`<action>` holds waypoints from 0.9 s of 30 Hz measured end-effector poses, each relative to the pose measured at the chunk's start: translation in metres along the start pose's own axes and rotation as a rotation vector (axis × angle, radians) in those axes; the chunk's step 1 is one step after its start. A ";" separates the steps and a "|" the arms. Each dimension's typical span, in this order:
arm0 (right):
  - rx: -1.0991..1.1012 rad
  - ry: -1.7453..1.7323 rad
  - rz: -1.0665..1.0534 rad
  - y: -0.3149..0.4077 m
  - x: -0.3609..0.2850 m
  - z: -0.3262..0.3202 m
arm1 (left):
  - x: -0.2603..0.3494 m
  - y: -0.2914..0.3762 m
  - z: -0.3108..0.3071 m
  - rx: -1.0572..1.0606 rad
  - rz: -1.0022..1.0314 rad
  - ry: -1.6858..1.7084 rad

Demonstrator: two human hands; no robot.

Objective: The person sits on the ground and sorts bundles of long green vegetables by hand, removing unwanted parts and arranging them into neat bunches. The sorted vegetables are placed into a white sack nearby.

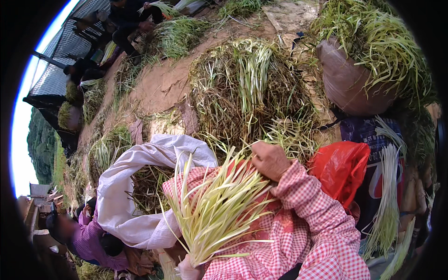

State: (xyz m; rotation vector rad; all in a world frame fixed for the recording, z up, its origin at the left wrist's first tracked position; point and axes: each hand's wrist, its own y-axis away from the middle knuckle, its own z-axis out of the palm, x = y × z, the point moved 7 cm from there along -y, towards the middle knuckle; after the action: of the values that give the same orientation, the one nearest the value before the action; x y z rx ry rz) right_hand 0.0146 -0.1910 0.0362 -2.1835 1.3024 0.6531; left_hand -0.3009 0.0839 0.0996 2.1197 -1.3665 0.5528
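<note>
Near the bottom, my left hand (190,267) grips the gathered end of a bunch of pale yellow-green leafy stalks (217,210), whose loose leaf ends fan up and right across my lap. My right hand (271,160) is at the upper right edge of the bunch, fingers curled in; a thin strand shows by its fingertips. An open white woven sack (117,189) with a rolled rim stands left of the bunch, with brown plant scraps inside. A large heap of tangled stalks (224,91) lies beyond my hands, pale stems on top.
A red plastic bag (341,171) is at my right, beside a pale bundle of stalks (386,196) on a dark printed sack. Further right stands a full brownish sack (350,80) topped with greens. A person in a purple checked sleeve (94,241) sits lower left; other people sit upper left.
</note>
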 end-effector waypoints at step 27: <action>0.173 -0.762 0.270 -0.006 -0.003 -0.024 | 0.005 0.007 0.005 0.004 -0.025 0.062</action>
State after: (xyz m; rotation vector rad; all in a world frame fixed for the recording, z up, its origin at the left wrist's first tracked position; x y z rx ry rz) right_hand 0.0216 -0.2019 0.0575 -1.3937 1.1648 1.2658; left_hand -0.3050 0.0754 0.1004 2.1025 -1.3039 0.6072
